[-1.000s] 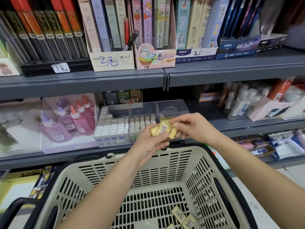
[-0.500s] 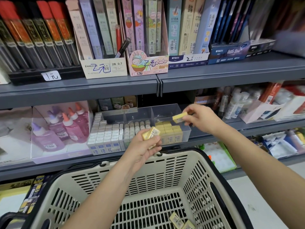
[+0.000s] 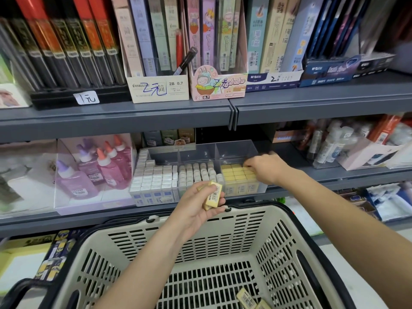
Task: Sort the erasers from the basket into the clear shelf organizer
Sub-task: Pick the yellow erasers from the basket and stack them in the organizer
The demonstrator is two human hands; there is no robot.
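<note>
Head view showed the right hand (image 3: 265, 169) pressing into the clear plastic shelf organizer's (image 3: 236, 150) nearly full yellow section, finger state unclear; left-hand fingers (image 3: 209, 192) clamped on wrapped yellow erasers (image 3: 213, 195); two more (image 3: 252, 301) lay at five o'clock in the beige slotted basket (image 3: 289, 253).

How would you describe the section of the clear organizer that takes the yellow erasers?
Find the clear organizer on the middle shelf, right of the pink glue bottles. It has three sections; this is the rightmost, under the right hand, the only one holding yellow blocks, not white.
</note>
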